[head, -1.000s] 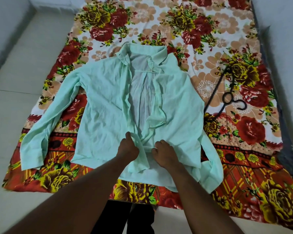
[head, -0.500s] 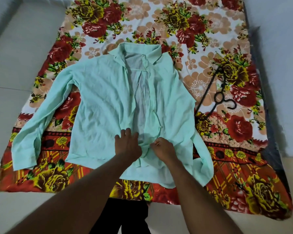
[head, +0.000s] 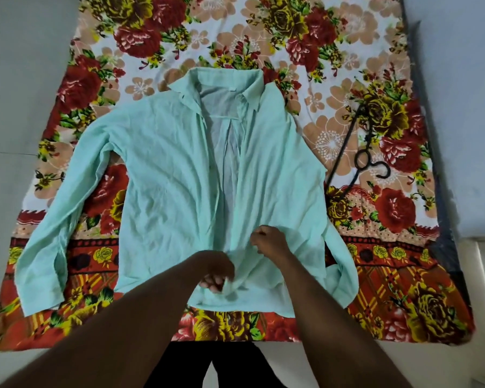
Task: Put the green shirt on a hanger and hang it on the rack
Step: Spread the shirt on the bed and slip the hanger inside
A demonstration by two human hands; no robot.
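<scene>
Left hand (head: 216, 271) has slid nearer the hem and curls round one front edge of the green shirt (head: 165, 177); right hand (head: 268, 240) still pinches the other. Shirt lies open on the floral sheet (head: 347, 37), its collar tag (head: 231, 89) unreadably small, black hanger (head: 343, 147) to its right.

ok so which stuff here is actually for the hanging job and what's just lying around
For the job: green shirt, spread open; black hanger to its right, untouched; left hand and right hand, gripping the shirt's front.
Just there: floral sheet; floor. No rack in view.
</scene>
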